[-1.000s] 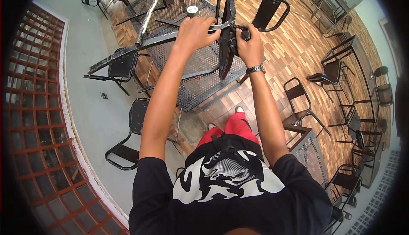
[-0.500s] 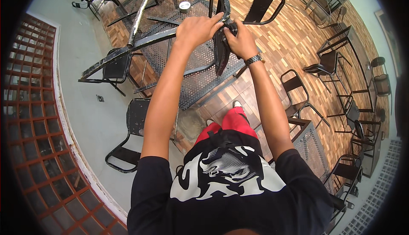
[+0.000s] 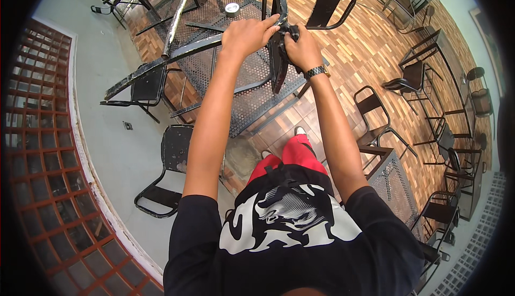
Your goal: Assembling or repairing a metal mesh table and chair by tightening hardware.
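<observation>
Both hands, left hand [image 3: 248,35] and right hand [image 3: 301,49], keep a closed grip on the black chair [image 3: 279,54], now raised closer over the mesh worktop [image 3: 241,97]; a tape roll [image 3: 232,9] sits beyond.

The chair frame [image 3: 236,41] is black painted metal, worn and scuffed pale along its tubes. Beneath it the table [image 3: 252,89] is matt perforated metal mesh. Beside the table, the floor [image 3: 370,54] looks like glossy wood parquet.

Both arms outstretched, fingers [image 3: 266,26] curled
</observation>
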A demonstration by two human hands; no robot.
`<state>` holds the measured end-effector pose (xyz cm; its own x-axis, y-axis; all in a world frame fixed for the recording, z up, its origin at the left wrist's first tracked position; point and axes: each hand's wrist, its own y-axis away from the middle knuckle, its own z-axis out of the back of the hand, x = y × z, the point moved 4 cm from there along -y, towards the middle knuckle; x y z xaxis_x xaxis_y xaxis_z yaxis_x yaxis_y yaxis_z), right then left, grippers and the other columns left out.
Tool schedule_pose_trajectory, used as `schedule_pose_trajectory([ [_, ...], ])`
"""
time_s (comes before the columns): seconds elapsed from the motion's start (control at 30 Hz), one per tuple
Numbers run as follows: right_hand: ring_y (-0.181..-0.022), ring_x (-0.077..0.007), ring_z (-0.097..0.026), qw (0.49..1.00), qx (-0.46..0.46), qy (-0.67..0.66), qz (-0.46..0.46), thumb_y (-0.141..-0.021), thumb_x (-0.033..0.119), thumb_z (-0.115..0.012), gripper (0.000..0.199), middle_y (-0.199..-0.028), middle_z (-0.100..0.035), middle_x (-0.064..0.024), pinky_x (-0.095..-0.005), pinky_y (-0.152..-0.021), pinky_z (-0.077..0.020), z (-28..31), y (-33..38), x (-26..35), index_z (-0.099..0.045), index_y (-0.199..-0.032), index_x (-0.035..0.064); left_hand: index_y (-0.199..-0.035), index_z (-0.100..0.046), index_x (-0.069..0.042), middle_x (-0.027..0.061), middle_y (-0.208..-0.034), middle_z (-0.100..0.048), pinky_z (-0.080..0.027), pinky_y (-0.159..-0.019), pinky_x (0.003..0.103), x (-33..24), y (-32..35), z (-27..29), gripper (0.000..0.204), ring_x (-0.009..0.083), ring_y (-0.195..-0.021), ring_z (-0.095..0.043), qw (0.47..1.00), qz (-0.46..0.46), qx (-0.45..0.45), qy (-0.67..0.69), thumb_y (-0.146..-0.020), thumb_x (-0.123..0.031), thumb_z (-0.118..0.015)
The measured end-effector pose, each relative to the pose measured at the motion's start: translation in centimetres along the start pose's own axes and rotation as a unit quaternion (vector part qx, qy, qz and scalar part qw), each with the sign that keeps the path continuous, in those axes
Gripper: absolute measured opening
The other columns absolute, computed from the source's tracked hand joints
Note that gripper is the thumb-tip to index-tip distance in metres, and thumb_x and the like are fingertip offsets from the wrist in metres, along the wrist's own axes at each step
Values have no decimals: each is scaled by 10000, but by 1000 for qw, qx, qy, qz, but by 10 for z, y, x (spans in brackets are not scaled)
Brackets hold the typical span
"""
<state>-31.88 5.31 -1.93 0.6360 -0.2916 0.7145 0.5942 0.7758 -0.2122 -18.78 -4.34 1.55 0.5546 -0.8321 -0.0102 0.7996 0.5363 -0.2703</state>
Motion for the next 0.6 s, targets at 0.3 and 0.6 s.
schedule_pose_trajectory([
  [0.3, -996, -460, -659, 999, -41, 5, -25, -884, 322, -635, 358, -1053, -703, -255, -503, -863, -519, 2, -37, -4, -671, -1103, 41, -1418, -576, -356, 99, -842, -746, -569, -633, 454, -5, -5, 2, 415, 327, -726, -712, 1000, -4, -15, -7, -1046, -494, -455],
  [0.6, -910, -467, -680, 996, -27, 86, 6, -850, 503, -662, 502, -1155, -636, -172, -563, -774, -540, 7, 28, 20, -625, -1207, 152, -1397, -594, -356, 113, -819, -742, -572, -608, 459, 2, 0, 1, 412, 327, -715, -718, 999, -16, -33, -11, -1038, -504, -458],
])
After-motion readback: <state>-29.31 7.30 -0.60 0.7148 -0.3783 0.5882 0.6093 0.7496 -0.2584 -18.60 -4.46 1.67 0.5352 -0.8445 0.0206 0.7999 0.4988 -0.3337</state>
